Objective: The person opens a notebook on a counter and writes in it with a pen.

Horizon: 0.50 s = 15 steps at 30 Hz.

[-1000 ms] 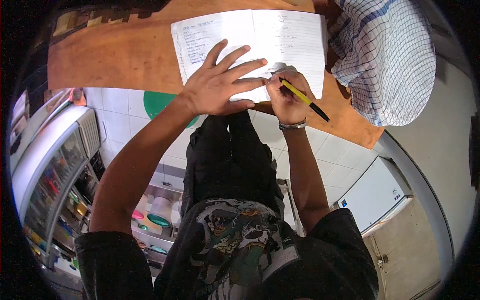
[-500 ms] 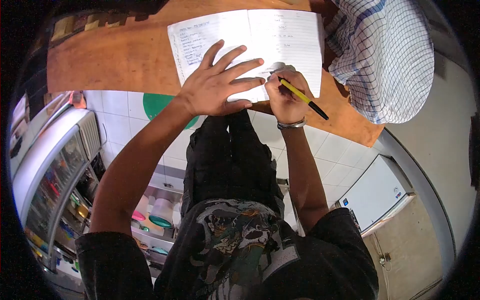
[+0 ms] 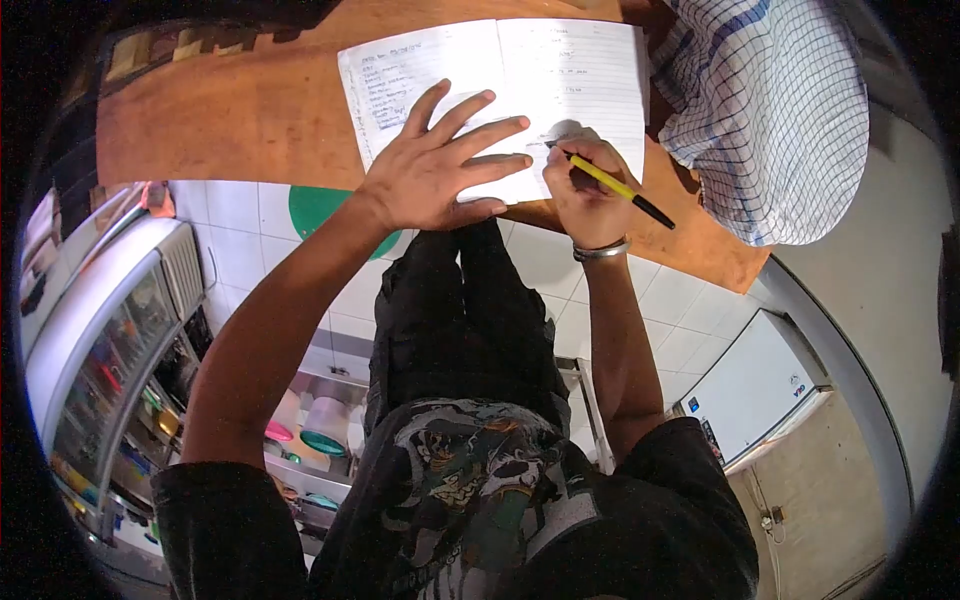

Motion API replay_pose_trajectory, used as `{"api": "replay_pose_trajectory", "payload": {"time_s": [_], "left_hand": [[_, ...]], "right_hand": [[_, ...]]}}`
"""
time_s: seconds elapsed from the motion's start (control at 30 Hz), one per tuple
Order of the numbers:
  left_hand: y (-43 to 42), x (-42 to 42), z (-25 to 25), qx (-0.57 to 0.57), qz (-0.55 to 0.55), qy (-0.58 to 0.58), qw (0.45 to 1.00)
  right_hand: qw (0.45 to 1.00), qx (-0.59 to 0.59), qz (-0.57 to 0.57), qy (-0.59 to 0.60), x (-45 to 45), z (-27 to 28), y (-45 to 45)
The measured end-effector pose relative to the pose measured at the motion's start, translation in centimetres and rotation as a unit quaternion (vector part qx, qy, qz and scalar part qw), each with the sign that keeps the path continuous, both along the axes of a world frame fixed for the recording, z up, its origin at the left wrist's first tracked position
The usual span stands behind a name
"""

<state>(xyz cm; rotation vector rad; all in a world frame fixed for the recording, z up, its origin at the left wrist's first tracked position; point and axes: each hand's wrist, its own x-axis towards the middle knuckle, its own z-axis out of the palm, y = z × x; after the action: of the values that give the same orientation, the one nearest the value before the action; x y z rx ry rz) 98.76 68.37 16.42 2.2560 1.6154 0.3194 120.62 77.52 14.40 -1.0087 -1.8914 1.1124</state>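
The right hand grasps the pen, which slants: its tip points left and away from the body, at the right page of the notebook on the table. The left hand, spread and grasping nothing, lies left of the tip.

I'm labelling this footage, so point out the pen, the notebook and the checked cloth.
Pen [image 3: 608, 181], head view: yellow barrel.
Notebook [image 3: 545, 85], head view: right-hand page.
Checked cloth [image 3: 770, 130], head view: middle of its surface.
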Motion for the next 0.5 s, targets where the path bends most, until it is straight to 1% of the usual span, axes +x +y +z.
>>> {"api": "replay_pose_trajectory", "payload": {"time_s": [0.13,0.2,0.33,0.43,0.5], "left_hand": [[-0.01,-0.06,0.19,-0.003,0.000,0.003,1.000],[-0.05,-0.12,0.14,0.000,0.001,-0.001,1.000],[0.02,-0.04,-0.05,0.002,0.003,-0.008,1.000],[0.04,-0.09,-0.09,0.011,0.001,-0.008,1.000],[0.05,-0.08,-0.08,0.011,0.000,-0.007,1.000]], "right_hand": [[1.000,0.013,0.007,0.011,-0.08,-0.01,0.07],[0.998,0.050,-0.010,-0.029,0.06,-0.03,-0.10],[0.998,0.050,-0.007,-0.049,-0.06,0.45,0.03],[0.999,0.036,-0.007,-0.015,-0.29,0.52,-0.03],[1.000,-0.007,-0.017,0.002,-0.35,0.59,-0.24]]}}
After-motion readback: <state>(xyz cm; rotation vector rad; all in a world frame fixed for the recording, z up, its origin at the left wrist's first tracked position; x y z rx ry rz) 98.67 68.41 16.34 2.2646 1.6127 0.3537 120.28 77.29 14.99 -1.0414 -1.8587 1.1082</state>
